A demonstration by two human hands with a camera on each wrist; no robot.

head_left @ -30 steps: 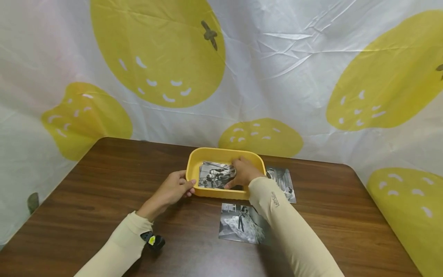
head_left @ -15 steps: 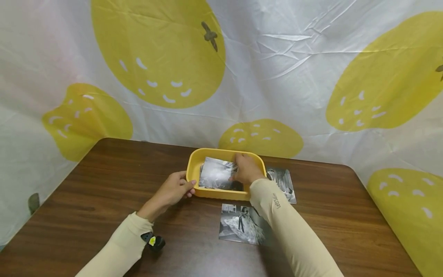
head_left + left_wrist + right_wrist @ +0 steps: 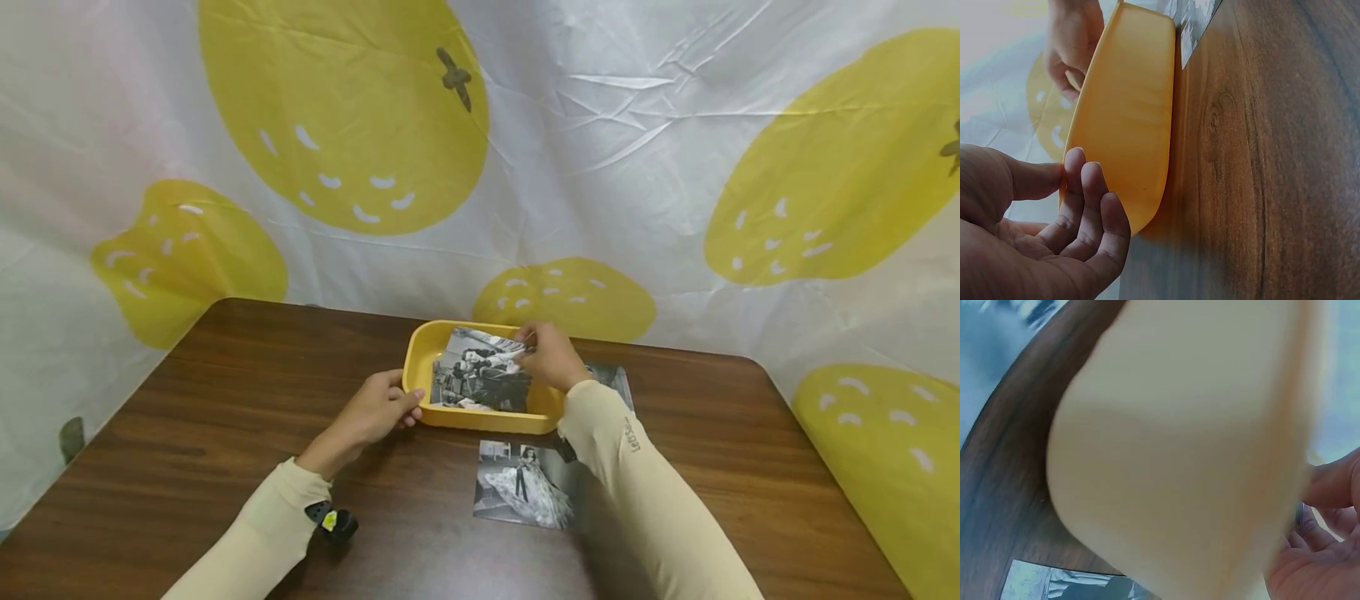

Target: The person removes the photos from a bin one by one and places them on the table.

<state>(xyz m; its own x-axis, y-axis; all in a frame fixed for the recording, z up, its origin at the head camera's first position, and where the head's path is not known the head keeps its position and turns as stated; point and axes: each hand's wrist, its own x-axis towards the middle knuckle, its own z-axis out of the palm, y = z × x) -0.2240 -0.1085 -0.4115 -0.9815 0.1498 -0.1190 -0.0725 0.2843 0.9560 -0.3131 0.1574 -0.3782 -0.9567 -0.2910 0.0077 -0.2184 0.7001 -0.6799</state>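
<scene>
A yellow plastic tray (image 3: 487, 422) stands on the wooden table. My left hand (image 3: 378, 407) grips its left front corner, with the thumb at the rim and the fingers along the outer wall, as the left wrist view shows. Inside the tray lie black-and-white photos; the top photo (image 3: 483, 371) sits slanted, its upper part raised toward the back rim. At that photo's right edge my right hand (image 3: 551, 357) pinches it between thumb and fingers. In the right wrist view the tray's blurred wall hides much of the right hand (image 3: 1329, 534).
On the table in front of the tray lies another black-and-white photo (image 3: 521, 485). To the tray's right is a further photo (image 3: 617, 383), partly covered by the right sleeve. A lemon-print curtain (image 3: 600, 167) hangs right behind the table (image 3: 712, 433).
My right hand has moved right and up a little, bringing a photo in the tray into a slanted, raised position. A glare on the photos is gone. My left hand has stayed at the corner.
</scene>
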